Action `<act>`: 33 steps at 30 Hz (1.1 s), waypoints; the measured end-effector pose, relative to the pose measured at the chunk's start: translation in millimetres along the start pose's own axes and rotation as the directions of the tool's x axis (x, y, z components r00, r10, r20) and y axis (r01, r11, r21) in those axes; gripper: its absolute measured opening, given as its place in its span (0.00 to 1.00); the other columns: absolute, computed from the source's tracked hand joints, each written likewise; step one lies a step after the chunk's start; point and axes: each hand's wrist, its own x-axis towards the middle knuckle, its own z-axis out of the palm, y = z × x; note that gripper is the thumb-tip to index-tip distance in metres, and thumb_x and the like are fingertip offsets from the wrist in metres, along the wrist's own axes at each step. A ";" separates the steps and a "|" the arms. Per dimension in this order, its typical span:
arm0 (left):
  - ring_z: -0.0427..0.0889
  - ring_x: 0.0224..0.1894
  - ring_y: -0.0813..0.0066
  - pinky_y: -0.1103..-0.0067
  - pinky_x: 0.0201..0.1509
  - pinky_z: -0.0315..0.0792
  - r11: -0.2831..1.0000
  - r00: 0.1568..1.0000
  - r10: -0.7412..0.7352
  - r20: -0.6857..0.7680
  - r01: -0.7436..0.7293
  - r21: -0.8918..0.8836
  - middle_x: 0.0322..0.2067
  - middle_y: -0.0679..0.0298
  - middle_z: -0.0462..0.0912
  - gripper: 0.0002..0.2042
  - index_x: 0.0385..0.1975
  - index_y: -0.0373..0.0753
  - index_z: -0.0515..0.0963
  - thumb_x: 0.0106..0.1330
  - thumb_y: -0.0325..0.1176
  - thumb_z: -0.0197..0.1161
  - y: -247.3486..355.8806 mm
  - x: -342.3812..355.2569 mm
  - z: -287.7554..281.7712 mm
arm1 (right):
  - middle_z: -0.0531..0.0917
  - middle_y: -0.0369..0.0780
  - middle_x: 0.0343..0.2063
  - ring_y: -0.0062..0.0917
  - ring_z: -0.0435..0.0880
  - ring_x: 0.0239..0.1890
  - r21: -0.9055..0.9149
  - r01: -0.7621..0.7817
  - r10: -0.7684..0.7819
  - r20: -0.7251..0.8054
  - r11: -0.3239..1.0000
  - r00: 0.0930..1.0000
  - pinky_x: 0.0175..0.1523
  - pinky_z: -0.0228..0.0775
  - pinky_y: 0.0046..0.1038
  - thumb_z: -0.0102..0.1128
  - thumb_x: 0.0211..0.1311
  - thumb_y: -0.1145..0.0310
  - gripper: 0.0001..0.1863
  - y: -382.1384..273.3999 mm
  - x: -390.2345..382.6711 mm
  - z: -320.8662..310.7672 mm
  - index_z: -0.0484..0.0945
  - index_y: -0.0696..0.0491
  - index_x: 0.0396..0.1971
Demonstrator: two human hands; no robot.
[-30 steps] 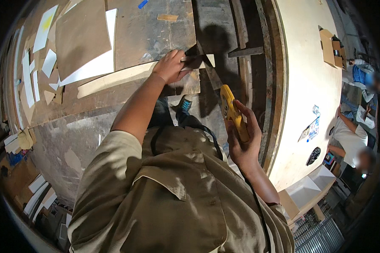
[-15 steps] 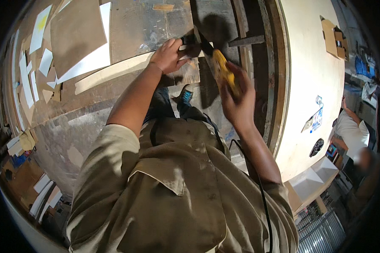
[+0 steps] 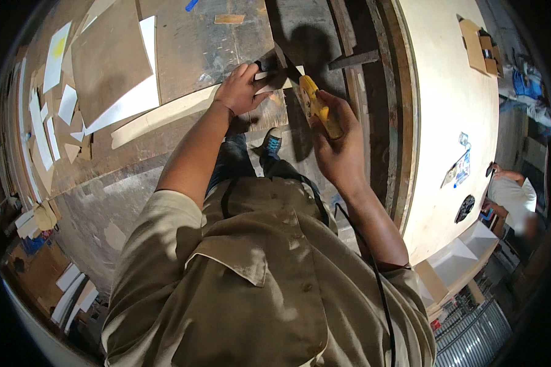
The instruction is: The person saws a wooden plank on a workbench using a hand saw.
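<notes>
My right hand [image 3: 341, 140] is wrapped round the yellow handle [image 3: 314, 104] of a handsaw. Its dark blade [image 3: 292, 70] points away from me, at the end of a pale wooden strip [image 3: 165, 116] by the bench's right edge. My left hand [image 3: 242, 92] grips this strip near the saw, thumb on the near side and fingers over the top. The strip lies along the near part of the worn workbench [image 3: 202, 43]. Shadow beside my left fingers hides where the saw teeth meet the wood.
Brown board [image 3: 110, 49] and white offcuts [image 3: 67, 104] lie on the bench's left. A wooden frame [image 3: 390, 122] and a large pale panel [image 3: 450, 92] stand to my right. Beyond the panel is another person [image 3: 511, 192]. A black cable [image 3: 382, 300] hangs by my right arm.
The view has shifted slightly. The saw handle has come a little closer to my left hand, which keeps its grip on the strip. The other person's arm has moved.
</notes>
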 end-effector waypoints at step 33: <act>0.69 0.53 0.57 0.67 0.58 0.71 0.997 0.995 0.075 -0.067 -0.074 0.015 0.45 0.58 0.68 0.17 0.47 0.44 0.84 0.63 0.47 0.66 -4.2 5.2 8.7 | 0.77 0.52 0.54 0.33 0.77 0.60 0.014 -0.121 0.121 0.045 0.993 0.992 0.64 0.66 0.31 0.52 0.64 0.83 0.24 -7.0 -9.2 -7.2 0.65 0.62 0.62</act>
